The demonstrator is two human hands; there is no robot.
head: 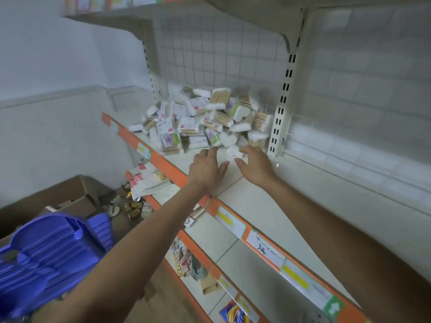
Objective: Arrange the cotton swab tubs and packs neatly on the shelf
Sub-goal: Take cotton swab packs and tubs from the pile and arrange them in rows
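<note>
Reaches with left hand (207, 167) and right hand (255, 164), both spread wide, empty, flanking white tub (234, 152) at fingertips. Likely needs closing round it, then sorting heap (200, 117) beyond.

On the orange shelf edge (170, 167), near right, I read a handwritten white tag (262, 248) starting "3", the rest unclear. Nearer still, a green tag (335, 307) bears a white up-arrow. Print on the far packs (186, 125) is blurred.
</note>
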